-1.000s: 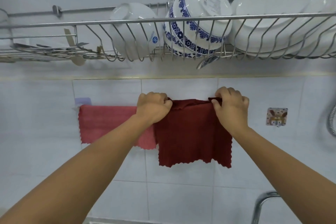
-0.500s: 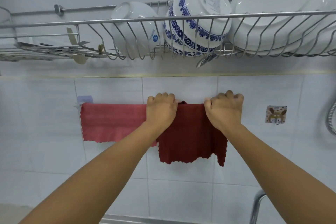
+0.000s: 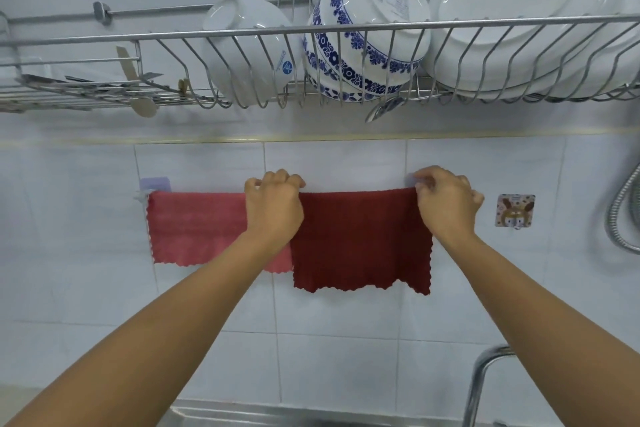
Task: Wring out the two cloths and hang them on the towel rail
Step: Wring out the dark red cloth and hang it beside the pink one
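Final step, by my judgement: left hand [image 3: 273,210] and right hand [image 3: 445,203] pinch the dark red cloth [image 3: 360,239] flat over the towel rail [image 3: 141,197]; next, release.

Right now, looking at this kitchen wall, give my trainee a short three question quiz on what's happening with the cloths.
1. True or false: the dark red cloth hangs left of the lighter pink cloth.
2. Which hand grips the dark red cloth's top corner nearest the rabbit-pattern wall hook?
3. How many cloths hang on the rail?

Key: 1. False. 2. The right hand; the left hand holds the other corner. 3. Two.
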`<state>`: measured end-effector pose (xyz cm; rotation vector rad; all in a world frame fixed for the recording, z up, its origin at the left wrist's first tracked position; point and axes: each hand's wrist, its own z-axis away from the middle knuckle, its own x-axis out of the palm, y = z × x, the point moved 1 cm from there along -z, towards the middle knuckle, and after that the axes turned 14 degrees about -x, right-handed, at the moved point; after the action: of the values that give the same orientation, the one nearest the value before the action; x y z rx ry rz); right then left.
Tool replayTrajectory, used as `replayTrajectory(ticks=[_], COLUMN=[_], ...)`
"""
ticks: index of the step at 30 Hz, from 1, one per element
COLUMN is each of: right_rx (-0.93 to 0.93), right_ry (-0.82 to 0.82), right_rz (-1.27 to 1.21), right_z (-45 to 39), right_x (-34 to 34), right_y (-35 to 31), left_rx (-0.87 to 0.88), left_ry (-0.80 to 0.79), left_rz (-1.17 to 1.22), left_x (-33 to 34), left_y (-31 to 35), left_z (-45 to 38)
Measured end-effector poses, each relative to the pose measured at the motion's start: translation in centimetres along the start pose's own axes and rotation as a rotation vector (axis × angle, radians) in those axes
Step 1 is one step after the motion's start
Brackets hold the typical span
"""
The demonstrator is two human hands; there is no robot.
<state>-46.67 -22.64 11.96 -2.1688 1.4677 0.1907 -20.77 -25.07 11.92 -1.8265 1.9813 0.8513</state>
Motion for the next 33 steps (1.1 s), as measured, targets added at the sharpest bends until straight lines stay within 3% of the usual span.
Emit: replayTrajectory(ticks=[4,6,9,11,13,17,20,24,28,33], right_rx=[0.297,0.257,-0.017,-0.106,-0.065,0.164,0.033,-0.159,-0.338,-0.383], right_ry=[0.022,0.012,0.004,0.016,0.020,-0.078,-0.129,-0.151,-0.021,-0.100], right_rz=[-0.219,-0.158,0.156,0.247,0.219,0.073,0.289,0.537,0.568,0.584], right_z=[-1.3,-1.1,-0.2,-0.1,-0.7,-2.4,-2.9,-2.3,0.2,2.1], right_x=[-0.7,-0.6,0.0,0.1,0.1,0.1,0.2,0.2,0.1,0.8], right_y=[-0.1,-0.4,-0.7,-0.7,-0.4,-0.1,-0.5,-1.0,-1.5,-0.7], left_rx=[-0.017,-0.007,0.003,0.008,0.012,-0.070,-0.064,0.153,0.149,0.186], left_ry=[-0.022,-0.029,-0.014,0.032,0.047,-0.176,-0.191,-0.096,-0.041,0.023], left_rz=[-0.013,0.017,0.028,0.031,-0.015,-0.256,-0.214,-0.109,-0.055,-0.013], left_x=[-0.4,-0.7,-1.2,-1.8,-2.3,-2.3,-1.9,-0.9,-0.4,0.3], left_y=[-1.3,-1.4,-1.0,-0.5,-0.2,-0.4,-0.7,-0.5,-0.9,-0.1], left_z=[-0.1,-0.3,-1.2,-2.0,-3.0,-4.6,-4.3,-1.3,-0.5,1.3])
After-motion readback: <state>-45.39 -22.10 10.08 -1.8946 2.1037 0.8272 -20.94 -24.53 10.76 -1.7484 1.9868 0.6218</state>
